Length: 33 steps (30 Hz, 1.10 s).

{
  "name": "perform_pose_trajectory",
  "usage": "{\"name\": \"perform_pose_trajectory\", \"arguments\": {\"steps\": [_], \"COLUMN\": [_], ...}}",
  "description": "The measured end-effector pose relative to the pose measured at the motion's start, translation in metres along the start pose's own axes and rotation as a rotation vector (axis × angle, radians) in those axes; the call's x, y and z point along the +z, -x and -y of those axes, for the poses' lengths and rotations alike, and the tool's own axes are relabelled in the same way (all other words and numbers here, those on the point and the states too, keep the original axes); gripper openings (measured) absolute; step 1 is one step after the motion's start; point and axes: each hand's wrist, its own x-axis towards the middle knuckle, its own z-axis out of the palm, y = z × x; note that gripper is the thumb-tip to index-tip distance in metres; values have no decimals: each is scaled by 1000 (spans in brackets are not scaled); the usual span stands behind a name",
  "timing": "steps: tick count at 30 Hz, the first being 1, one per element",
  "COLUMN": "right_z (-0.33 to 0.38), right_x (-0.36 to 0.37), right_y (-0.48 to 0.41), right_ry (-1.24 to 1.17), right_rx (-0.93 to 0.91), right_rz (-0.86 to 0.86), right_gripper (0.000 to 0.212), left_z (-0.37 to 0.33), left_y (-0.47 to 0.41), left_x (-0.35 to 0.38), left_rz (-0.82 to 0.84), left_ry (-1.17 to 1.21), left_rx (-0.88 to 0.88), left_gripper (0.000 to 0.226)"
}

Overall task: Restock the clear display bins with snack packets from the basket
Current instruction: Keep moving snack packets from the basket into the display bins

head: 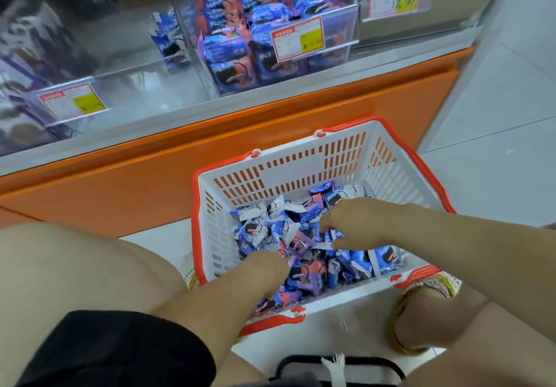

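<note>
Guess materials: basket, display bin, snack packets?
Basket: rigid moulded plastic, white with red rim, matte; slotted walls.
Display bin: clear glossy sheet, probably acrylic; see-through, shows reflections.
Snack packets: thin glossy film, plastic or foil laminate, can't tell; creased, crimped ends.

The basket point(288, 158) sits on the floor point(496, 133) before me, against the cabinet base point(150, 182). Snack packets point(261, 233) lie in it. My left hand point(264, 266) rests on them near me. My right hand point(349, 221) is further back, a packet between thumb and forefinger. Above the base stand three display bins; the middle bin point(340, 55) holds packets.
</note>
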Motion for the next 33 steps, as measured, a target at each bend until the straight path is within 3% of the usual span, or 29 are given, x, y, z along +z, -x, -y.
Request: {"name": "perform_pose_trajectory", "arguments": {"steps": [4,7,11,16,20,25,30,33], "right_z": [-2,-8,-21,-30,-30,-22,-19,-27], "right_x": [-8,-20,-42,-68,-87,-105,-123,-133], "right_y": [1,3,6,22,37,49,53,54], "right_ry": [-45,-113,-191,-298,-274,-458,-709,-829], "right_rx": [8,22,59,47,-40,-161,-113,-59], "right_rz": [-26,-85,-236,-484,-684,-818,-1037,-1070], "right_gripper": [43,43,40,76,93,87,56,47], "left_z": [9,31,70,93,94,83,65,65], "left_y": [8,27,51,68,80,84,96,103], "left_x": [-16,-53,-95,-119,-132,-156,-181,-197], "left_rz": [42,-73,-351,-474,-465,-645,-729,-924], "left_ry": [136,543,1034,1694,1927,2200,2336,2206], "left_rx": [-19,-4,63,160,286,361,469,403], "left_gripper": [30,30,23,22,25,26,21,22]}}
